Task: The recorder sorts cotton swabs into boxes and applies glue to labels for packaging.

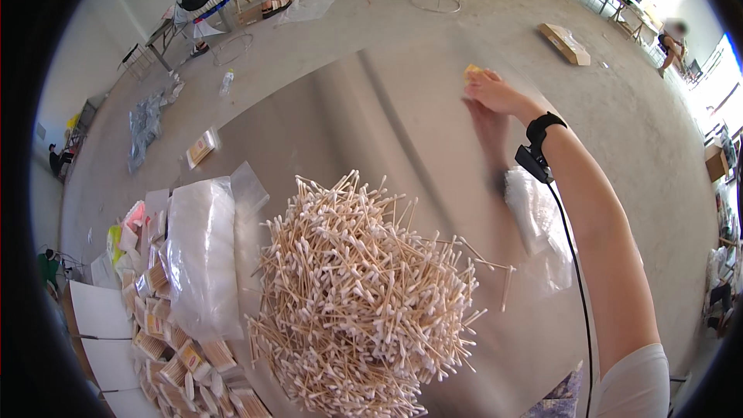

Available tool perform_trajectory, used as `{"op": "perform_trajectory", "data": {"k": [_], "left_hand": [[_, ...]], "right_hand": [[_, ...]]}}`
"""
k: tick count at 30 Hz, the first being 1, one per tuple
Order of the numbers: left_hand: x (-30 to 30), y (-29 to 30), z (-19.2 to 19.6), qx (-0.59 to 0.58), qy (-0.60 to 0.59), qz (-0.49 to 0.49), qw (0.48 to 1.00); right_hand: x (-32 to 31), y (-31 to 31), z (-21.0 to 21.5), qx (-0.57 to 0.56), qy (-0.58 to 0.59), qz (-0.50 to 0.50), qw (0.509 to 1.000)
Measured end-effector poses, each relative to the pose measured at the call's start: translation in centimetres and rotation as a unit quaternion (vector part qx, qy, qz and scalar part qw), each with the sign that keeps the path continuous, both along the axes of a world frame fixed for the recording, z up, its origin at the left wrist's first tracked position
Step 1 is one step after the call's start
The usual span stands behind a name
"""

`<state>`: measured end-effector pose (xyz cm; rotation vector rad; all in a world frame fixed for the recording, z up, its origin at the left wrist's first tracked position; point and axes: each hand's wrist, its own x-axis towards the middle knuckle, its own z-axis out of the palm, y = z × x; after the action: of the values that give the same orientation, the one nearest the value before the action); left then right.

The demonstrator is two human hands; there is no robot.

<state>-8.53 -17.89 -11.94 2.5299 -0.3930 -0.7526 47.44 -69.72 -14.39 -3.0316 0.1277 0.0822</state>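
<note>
My right hand (494,93) is stretched out over the far right part of the shiny metal table (433,147). Its fingers are closed on a small yellow item (471,71), too small and blurred to name further. A black band with a small device (535,156) and a cable sits on my right wrist. A big heap of wooden-stick cotton swabs (364,294) with white tips covers the near middle of the table. Clear plastic bags (536,209) lie under my right forearm's inner side. My left hand is out of view.
Left of the heap lies a stack of clear plastic bags (203,255). Beyond its left side, many packed cotton swab bundles (174,356) are piled. One pack (203,147) rests at the table's far left edge. A cardboard box (564,43) is on the floor; people sit farther off.
</note>
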Motion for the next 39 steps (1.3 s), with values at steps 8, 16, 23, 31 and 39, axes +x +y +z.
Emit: {"op": "perform_trajectory", "data": {"k": [8,16,23,31,39], "left_hand": [[3.1,-1.8,4.4,0.009,-0.083,-0.007,0.997],[3.4,-1.2,3.9,-0.062,-0.078,-0.014,0.995],[2.8,-1.0,4.0,-0.096,-0.109,-0.004,0.989],[1.6,-0.9,4.7,-0.154,-0.054,0.052,0.985],[3.3,-5.3,5.5,-0.154,-0.222,-0.015,0.963]], "right_hand": [[-12.4,10.9,3.3,0.08,0.166,0.184,0.966],[-28.1,14.9,5.2,-0.001,0.15,0.084,0.985],[-40.8,18.0,4.9,0.087,0.076,0.013,0.993],[-50.9,26.5,2.8,0.132,-0.086,-0.016,0.987],[-52.7,30.4,5.1,0.254,-0.04,0.066,0.964]]}}
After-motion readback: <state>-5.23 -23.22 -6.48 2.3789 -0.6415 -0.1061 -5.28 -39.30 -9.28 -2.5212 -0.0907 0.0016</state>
